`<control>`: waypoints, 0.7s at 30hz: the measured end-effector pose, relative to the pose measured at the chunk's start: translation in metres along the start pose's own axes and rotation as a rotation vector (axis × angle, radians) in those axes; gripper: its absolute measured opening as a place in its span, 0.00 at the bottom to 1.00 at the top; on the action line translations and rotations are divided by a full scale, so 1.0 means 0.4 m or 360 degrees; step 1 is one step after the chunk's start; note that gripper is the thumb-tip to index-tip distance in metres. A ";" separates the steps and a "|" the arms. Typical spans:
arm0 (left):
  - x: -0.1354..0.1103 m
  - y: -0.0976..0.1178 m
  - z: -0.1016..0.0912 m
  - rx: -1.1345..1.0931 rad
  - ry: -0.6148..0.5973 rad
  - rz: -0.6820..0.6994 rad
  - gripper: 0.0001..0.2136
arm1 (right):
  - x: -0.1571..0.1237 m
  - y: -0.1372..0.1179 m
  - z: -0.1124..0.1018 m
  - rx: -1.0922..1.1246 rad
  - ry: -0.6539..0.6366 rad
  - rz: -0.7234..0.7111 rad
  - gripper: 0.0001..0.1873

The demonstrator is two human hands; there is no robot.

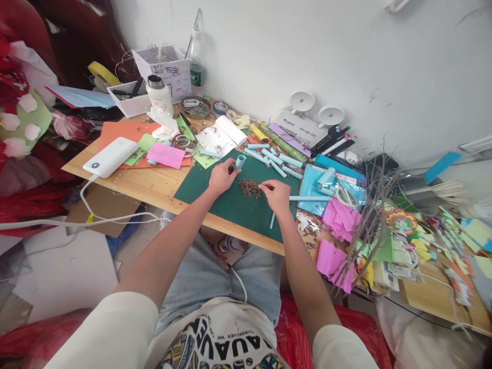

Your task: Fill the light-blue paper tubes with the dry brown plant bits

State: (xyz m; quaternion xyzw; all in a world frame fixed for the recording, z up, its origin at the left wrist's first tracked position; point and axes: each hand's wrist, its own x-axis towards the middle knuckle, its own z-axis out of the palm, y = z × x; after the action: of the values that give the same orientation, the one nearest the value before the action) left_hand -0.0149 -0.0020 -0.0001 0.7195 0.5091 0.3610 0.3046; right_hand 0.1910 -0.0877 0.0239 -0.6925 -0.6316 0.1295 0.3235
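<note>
My left hand (pixel 222 178) is closed round a short light-blue paper tube (pixel 240 162), which stands tilted with its open end up. My right hand (pixel 277 195) pinches at the edge of a small heap of brown dried bits (pixel 249 188); what sits between its fingertips is too small to make out. The heap lies on a dark green cutting mat (pixel 230 205) between both hands. Behind them several rolled light-blue paper tubes (pixel 277 168) lie loose on the mat. A longer thin blue tube (pixel 307 198) reaches rightward from beside my right wrist.
On the left are a white power bank (pixel 110 157) with its cable, a pink paper (pixel 166 155) and an open white bottle (pixel 159 95). A white router (pixel 298 128) stands by the wall. Dry twigs (pixel 371 220) and pink crepe paper (pixel 340 220) crowd the right side.
</note>
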 end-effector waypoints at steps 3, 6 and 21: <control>0.001 -0.004 0.004 0.0007 0.0016 0.0006 0.09 | -0.005 0.003 -0.007 -0.0100 -0.0119 -0.0017 0.11; 0.001 -0.006 0.006 0.0008 0.0026 0.0033 0.09 | -0.018 0.005 -0.007 -0.0186 -0.0252 -0.0016 0.19; 0.000 0.001 0.001 0.0039 0.0014 0.0011 0.08 | 0.001 0.009 -0.005 -0.0055 0.0033 -0.0051 0.10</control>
State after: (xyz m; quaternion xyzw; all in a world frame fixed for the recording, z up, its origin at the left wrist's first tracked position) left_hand -0.0144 -0.0022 0.0000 0.7234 0.5123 0.3589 0.2923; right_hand 0.1949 -0.0880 0.0231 -0.6892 -0.6414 0.1062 0.3199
